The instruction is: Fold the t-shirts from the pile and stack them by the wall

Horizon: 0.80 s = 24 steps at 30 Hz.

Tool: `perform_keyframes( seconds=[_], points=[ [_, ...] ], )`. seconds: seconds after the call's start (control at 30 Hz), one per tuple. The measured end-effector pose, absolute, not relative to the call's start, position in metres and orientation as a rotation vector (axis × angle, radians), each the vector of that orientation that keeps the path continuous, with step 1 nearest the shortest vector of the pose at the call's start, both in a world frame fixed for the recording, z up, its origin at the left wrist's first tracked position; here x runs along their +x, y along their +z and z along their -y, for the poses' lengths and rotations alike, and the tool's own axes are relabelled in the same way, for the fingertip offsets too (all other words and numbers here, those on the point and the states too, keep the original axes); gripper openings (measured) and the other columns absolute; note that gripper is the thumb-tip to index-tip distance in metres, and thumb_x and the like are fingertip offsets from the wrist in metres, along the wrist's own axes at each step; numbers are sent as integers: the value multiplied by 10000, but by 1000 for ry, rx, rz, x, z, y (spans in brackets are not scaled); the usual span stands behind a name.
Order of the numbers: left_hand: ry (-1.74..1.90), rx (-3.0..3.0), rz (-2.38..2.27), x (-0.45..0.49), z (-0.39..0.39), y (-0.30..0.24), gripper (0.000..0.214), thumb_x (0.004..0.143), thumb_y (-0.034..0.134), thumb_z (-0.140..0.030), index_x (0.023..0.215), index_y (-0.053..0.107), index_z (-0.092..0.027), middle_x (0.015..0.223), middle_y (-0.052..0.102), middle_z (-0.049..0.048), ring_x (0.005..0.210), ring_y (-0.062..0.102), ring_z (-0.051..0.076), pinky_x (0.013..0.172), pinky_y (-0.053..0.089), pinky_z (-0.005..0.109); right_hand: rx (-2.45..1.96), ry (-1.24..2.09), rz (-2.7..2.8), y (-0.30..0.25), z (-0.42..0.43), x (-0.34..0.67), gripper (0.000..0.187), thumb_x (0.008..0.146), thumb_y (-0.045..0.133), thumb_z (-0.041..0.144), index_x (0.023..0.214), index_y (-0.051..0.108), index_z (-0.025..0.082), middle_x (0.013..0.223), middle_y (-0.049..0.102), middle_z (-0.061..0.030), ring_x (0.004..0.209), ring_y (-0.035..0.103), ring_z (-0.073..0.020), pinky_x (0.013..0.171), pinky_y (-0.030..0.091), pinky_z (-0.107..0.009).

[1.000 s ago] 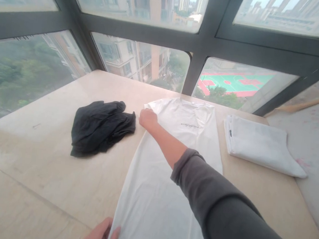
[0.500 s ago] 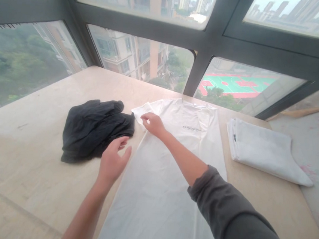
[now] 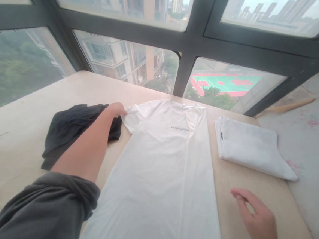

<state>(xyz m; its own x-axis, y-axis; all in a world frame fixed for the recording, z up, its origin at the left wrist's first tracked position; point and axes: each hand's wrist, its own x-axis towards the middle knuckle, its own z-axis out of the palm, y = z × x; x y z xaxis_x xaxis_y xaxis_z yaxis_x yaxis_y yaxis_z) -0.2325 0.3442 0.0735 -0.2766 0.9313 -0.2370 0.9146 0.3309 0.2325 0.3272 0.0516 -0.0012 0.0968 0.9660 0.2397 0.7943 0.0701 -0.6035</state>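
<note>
A white T-shirt lies flat on the beige table, collar toward the window, its right side folded inward. My left hand reaches far forward and grips the edge of the shirt's left sleeve, fingers closed on the fabric. My right hand hovers low over the table to the right of the shirt, fingers loosely spread and holding nothing. A crumpled black garment sits just left of the sleeve, partly hidden by my left forearm.
A folded white garment lies at the right of the shirt. Large windows with dark frames run along the table's far edge. A pale wall surface borders the table on the right.
My right hand let go of the left sleeve and drew back to the near right. My left hand moved forward and took the sleeve edge, which now lies spread outward.
</note>
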Motion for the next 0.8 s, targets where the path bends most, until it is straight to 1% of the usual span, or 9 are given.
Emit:
perform_keyframes(
  seconds=[0.07,0.1,0.17,0.27,0.37,0.5,0.57,0.7,0.8],
  points=[
    [115,1607,-2281,-236,-345,78,160,591,771,-236,678,660,-161,666,677,66,828,684,278,743,540,321,-1885,351,1637,-13,-26,349,266,903,538,445,921,726,259,985,746,-12,897,713,-220,797,556,-318],
    [155,1593,-2286,-236,-342,80,143,612,750,-239,688,662,-156,667,676,60,783,682,250,701,542,296,-1919,354,1604,-18,-17,355,281,898,534,460,915,727,255,979,748,-15,892,716,-223,787,560,-315],
    [260,1576,-2292,-236,-335,86,167,681,687,-257,795,680,-135,725,690,59,710,668,194,635,540,258,-1929,363,1589,-26,-7,356,299,892,528,468,898,732,249,982,749,-23,903,717,-229,805,563,-320],
    [413,1583,-2323,-230,-325,95,311,753,601,-271,1001,667,-94,835,704,85,659,650,153,593,542,244,-1866,376,1643,-30,-6,348,299,891,518,448,891,740,248,1001,748,-30,926,711,-230,858,557,-333],
    [514,1667,-2348,-218,-326,105,367,773,584,-303,1073,660,-107,924,711,98,700,659,159,645,553,265,-1824,379,1669,-30,-10,343,297,898,510,430,901,743,244,1003,748,-38,918,711,-225,864,559,-338],
    [543,1833,-2384,-193,-341,122,299,762,601,-299,999,709,-152,984,722,101,902,668,229,848,529,337,-1797,358,1687,-29,-12,344,302,906,501,419,899,742,236,994,749,-51,913,713,-230,853,564,-346],
    [515,1911,-2374,-175,-347,127,271,751,608,-269,970,724,-159,985,730,105,960,660,254,903,503,354,-1781,341,1697,-29,-11,344,296,907,501,411,897,741,240,986,750,-45,901,716,-224,843,567,-341],
    [421,2073,-2249,-127,-343,121,280,766,614,-287,1004,726,-190,1031,738,95,1012,652,261,924,477,347,-1756,308,1706,-29,-12,343,273,906,507,394,898,738,248,968,751,-26,876,722,-209,819,574,-322],
    [285,2139,-2076,-99,-330,103,323,779,642,-426,1021,723,-228,893,755,35,864,688,210,839,497,297,-1741,310,1712,-29,-13,341,261,913,506,378,902,732,248,965,750,-24,874,721,-202,814,574,-312]
  ],
)
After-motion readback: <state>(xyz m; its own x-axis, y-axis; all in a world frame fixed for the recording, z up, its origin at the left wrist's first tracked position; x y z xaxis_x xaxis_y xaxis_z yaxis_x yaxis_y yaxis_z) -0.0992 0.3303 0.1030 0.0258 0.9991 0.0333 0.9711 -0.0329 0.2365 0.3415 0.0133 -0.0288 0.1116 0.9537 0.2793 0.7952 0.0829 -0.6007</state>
